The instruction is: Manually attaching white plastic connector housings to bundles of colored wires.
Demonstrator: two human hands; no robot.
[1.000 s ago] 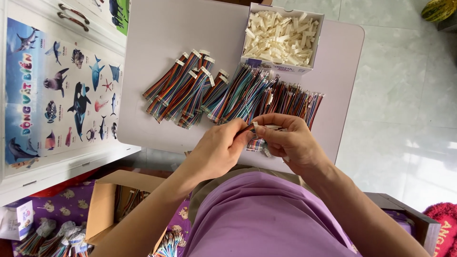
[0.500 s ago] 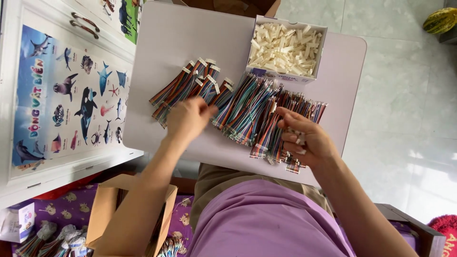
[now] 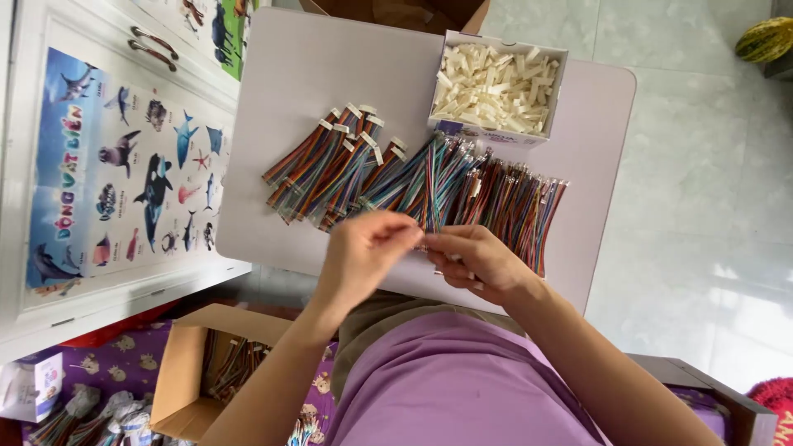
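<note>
Pinched between both hands: one small wire piece, fingertips meeting above the near edge of the table; the piece itself is too small and too hidden to describe further.

- Left hand point(image 3: 368, 248): fingers bunched and closed, tips pressed toward the right hand's tips.
- Right hand point(image 3: 479, 263): fingers curled and closed at the same spot, knuckles over the near ends of the loose wires.
- Loose multicoloured wires point(image 3: 496, 198): spread in a fan on the table, just beyond both hands, bare metal ends pointing away from the person.
- Bundled wires with white connectors point(image 3: 330, 165): a second fan to the left of the loose ones, touching them at the near end.
- Open box of white connector housings point(image 3: 497, 81): at the far side of the table, just beyond the loose wires, filled to the rim.
- Table point(image 3: 306, 74): pale lilac top, rounded corners.
- Cardboard box point(image 3: 186, 372): on the floor, lower left, open, holding more coloured wire bundles.
- Poster of sea animals point(image 3: 116, 165): on a white cupboard door, left of the table.
- Purple shirt point(image 3: 446, 380): on the person, foreground.
</note>
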